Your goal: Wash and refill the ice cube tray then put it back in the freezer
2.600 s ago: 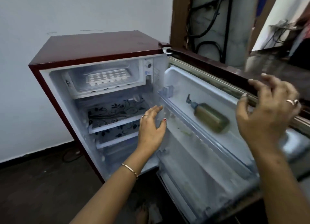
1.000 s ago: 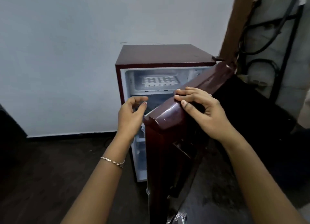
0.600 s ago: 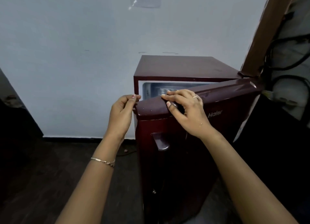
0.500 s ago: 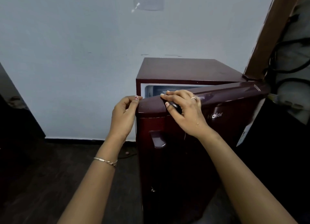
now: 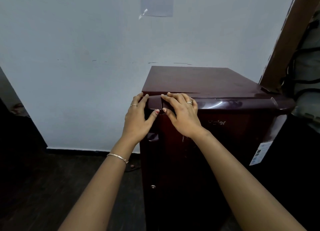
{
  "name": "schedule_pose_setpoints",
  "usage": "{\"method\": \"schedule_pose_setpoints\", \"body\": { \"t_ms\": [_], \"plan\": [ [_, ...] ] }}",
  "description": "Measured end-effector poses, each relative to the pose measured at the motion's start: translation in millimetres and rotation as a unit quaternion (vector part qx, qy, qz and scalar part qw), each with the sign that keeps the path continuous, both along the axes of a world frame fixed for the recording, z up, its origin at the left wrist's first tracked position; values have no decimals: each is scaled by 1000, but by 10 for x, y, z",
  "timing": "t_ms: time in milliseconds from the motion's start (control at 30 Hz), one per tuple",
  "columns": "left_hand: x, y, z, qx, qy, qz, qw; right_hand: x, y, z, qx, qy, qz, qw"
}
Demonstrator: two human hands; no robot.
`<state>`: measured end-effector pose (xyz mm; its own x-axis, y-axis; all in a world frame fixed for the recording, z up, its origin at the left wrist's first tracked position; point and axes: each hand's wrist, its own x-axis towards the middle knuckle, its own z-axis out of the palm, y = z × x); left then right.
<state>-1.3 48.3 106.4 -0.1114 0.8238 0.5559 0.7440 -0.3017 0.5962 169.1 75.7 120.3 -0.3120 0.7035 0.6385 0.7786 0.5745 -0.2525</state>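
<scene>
A small dark red fridge (image 5: 199, 82) stands against the white wall, and its door (image 5: 216, 144) is closed against the body. My left hand (image 5: 138, 116) lies flat on the door's top left corner with straight fingers. My right hand (image 5: 181, 113) presses on the door's top edge just beside it, fingers spread. The ice cube tray is hidden inside the fridge.
A paper sheet (image 5: 156, 2) hangs on the white wall above. A brown door frame (image 5: 284, 40) and black cables (image 5: 301, 70) rise at the right. The floor (image 5: 52, 187) is dark, and a white label (image 5: 259, 153) sticks to the fridge's right side.
The fridge door swung from wide open to closed, hiding the freezer and tray. Both hands followed the door's top edge and now press it against the body.
</scene>
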Motion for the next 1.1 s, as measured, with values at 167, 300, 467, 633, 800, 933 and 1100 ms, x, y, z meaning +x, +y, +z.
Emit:
{"method": "schedule_pose_setpoints", "body": {
  "t_ms": [167, 300, 467, 633, 800, 933, 1100],
  "plan": [
    [-75, 222, -2, -9, 81, 10, 997, -73, 198, -17, 7, -19, -24, 1000],
    [-88, 291, 3, -2, 99, 12, 995, -108, 273, -56, 23, -27, -37, 999],
    [-96, 319, -29, -3, 120, 20, 993, -109, 288, -95, 47, -34, -46, 997],
    [-11, 294, -71, -17, 165, 48, 985, -107, 269, -82, 35, -35, -45, 998],
    [169, 255, -81, -30, 186, 95, 977, -39, 241, 13, -25, -32, -6, 999],
    [368, 233, -118, 40, 223, 80, 971, 138, 110, -68, 17, -63, -20, 998],
    [871, 205, -265, 119, 242, 8, 963, 518, -218, -400, 51, -39, -141, 988]
  ]
}}
